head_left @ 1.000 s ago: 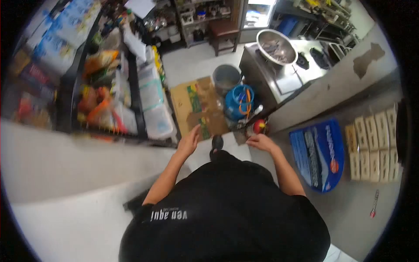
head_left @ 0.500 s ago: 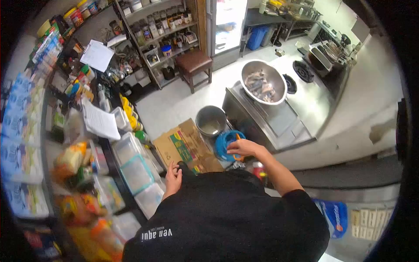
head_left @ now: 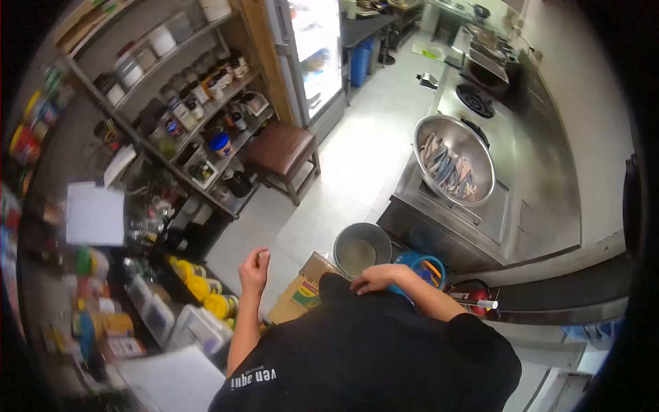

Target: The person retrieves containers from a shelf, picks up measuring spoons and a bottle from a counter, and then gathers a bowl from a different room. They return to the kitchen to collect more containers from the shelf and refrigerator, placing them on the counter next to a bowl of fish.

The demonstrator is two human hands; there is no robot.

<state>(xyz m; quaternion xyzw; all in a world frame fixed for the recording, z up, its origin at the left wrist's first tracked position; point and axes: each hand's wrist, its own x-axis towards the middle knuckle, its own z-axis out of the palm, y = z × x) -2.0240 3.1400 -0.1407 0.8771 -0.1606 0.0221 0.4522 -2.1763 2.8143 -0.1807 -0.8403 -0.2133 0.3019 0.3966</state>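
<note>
My left hand (head_left: 254, 270) is raised over the floor at the left of my body. Its fingers are curled in toward the thumb, and nothing shows in them. My right hand (head_left: 376, 278) hangs with bent, loosely parted fingers beside the dark cloth of my clothing, holding nothing I can see. Just beyond it stands a round metal pot (head_left: 362, 250) with cloudy liquid at the bottom. Partly behind my right wrist is a blue basin (head_left: 416, 259), and an orange-handled thing (head_left: 433, 269) lies in it. Flattened cardboard (head_left: 296, 300) is on the floor between the hands.
A large steel bowl (head_left: 453, 161) holding strips of fish sits on the steel counter (head_left: 511, 226) at right. A brown stool (head_left: 281, 152) stands before the shelves (head_left: 206, 103). Yellow-lidded containers (head_left: 204, 287) and a stack of papers (head_left: 95, 214) line the left side.
My right hand has left the blue basin and the orange-handled thing and drawn in toward my body. My left hand has risen and its fingers have curled. The view has turned and moved forward.
</note>
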